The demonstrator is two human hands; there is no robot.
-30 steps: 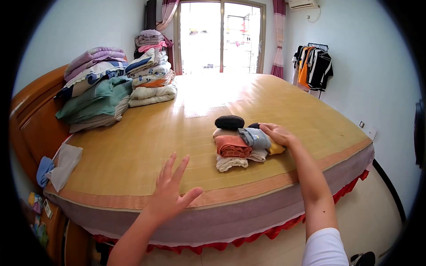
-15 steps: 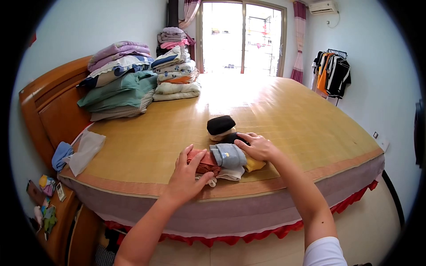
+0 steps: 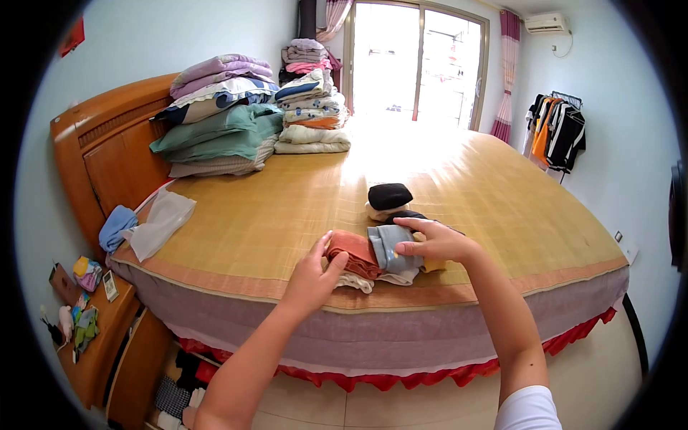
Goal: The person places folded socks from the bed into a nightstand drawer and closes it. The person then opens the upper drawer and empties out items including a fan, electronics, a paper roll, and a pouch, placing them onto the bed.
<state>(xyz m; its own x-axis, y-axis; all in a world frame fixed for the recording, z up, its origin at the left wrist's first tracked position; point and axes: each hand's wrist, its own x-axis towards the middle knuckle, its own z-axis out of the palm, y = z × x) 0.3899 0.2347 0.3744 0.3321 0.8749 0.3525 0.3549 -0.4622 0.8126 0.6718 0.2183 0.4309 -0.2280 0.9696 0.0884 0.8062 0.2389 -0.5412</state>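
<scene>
Small folded garments that look like socks lie in a cluster near the front edge of the bed. My left hand (image 3: 308,278), thumb and fingers apart, is at the left side of the rust-red folded socks (image 3: 354,252). Over the grey folded socks (image 3: 394,247) is my right hand (image 3: 438,244), its fingers stretched out and its thumb against their front. White socks (image 3: 355,282) show beneath the red ones. Yellow socks (image 3: 433,265) are mostly hidden under my right hand. Just behind sit a dark bundle (image 3: 407,215) and a black bundle (image 3: 390,195), the latter on a cream one.
A tan mat (image 3: 272,229) covers the bed. Quilts and pillows (image 3: 215,132) are stacked by the wooden headboard (image 3: 118,161). A plastic bag (image 3: 161,222) and a blue cloth (image 3: 117,228) lie at the left corner, above a nightstand (image 3: 107,330) with an open drawer.
My right hand has shifted from the dark and yellow socks onto the grey ones. My left hand has eased back from the top of the red socks. The view has turned slightly left.
</scene>
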